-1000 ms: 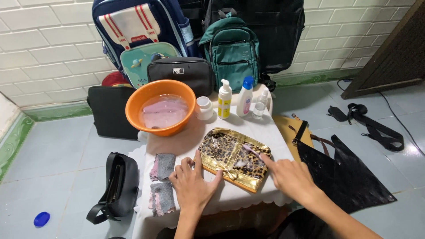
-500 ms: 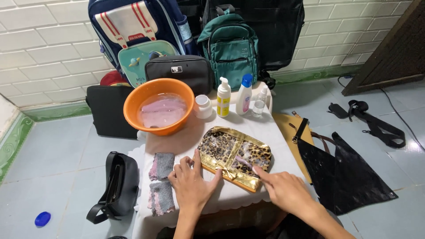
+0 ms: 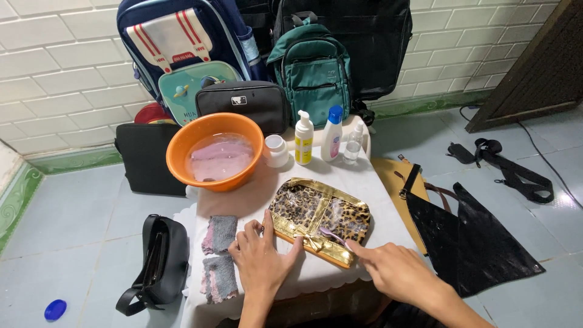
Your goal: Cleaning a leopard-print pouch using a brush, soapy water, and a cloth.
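Lengthwise, leopard-print pouch (image 3: 319, 220) slants from upper left to lower right

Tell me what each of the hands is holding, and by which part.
Right hand pinches a small purple brush by its handle end. Left hand grips nothing, resting flat against the near-left edge of the leopard-print pouch.

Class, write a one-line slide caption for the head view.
Left hand steadies a leopard-print pouch while the right hand works a small brush over it.

Right hand (image 3: 398, 273) nearer; brush (image 3: 333, 234) lower
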